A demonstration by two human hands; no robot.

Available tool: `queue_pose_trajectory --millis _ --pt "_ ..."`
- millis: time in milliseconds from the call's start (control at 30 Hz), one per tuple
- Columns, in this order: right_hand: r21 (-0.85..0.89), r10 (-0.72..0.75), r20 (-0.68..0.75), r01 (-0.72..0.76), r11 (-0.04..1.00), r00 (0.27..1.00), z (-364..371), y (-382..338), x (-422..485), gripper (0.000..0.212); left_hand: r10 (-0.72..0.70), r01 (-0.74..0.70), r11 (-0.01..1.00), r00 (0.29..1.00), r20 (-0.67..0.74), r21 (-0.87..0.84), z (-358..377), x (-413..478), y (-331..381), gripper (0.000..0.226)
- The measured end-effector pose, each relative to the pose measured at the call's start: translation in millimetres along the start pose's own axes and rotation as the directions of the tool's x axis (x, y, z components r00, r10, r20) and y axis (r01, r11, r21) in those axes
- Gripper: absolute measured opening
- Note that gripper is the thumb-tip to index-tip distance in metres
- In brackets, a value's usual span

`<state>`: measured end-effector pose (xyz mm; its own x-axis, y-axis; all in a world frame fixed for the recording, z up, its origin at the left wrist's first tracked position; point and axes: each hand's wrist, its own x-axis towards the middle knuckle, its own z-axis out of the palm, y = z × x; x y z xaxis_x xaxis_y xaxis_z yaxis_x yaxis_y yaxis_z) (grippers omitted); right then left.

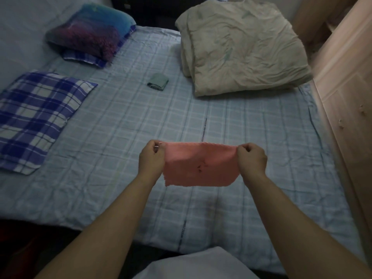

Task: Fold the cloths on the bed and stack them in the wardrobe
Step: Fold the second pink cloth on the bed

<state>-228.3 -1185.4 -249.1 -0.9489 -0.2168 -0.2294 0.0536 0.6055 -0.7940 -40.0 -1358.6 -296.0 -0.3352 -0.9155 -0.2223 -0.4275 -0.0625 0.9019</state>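
On the bed (120,137), a small folded green cloth (158,81) lies at 12 o'clock from the pink cloth (199,164). A folded quilt (241,47) is at 1, a purple pillow (90,31) at 11 and a blue checked pillow (36,117) at 9. The wardrobe (346,77) stands at 3. The pink cloth hangs stretched above the sheet. The left hand (152,158) pinches its top left corner and the right hand (251,158) its top right, fingers curled tight.

head view looks forward and down over the bed (141,121), close above.
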Motion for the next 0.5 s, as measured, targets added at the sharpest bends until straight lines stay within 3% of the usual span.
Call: queue_pose_trajectory --millis 500 --pt "-0.04 0.088 0.01 -0.088 0.995 0.996 11.6 48.6 1.6 0.02 -0.144 0.138 0.987 0.987 0.068 0.082 9.2 -5.5 -43.2 0.016"
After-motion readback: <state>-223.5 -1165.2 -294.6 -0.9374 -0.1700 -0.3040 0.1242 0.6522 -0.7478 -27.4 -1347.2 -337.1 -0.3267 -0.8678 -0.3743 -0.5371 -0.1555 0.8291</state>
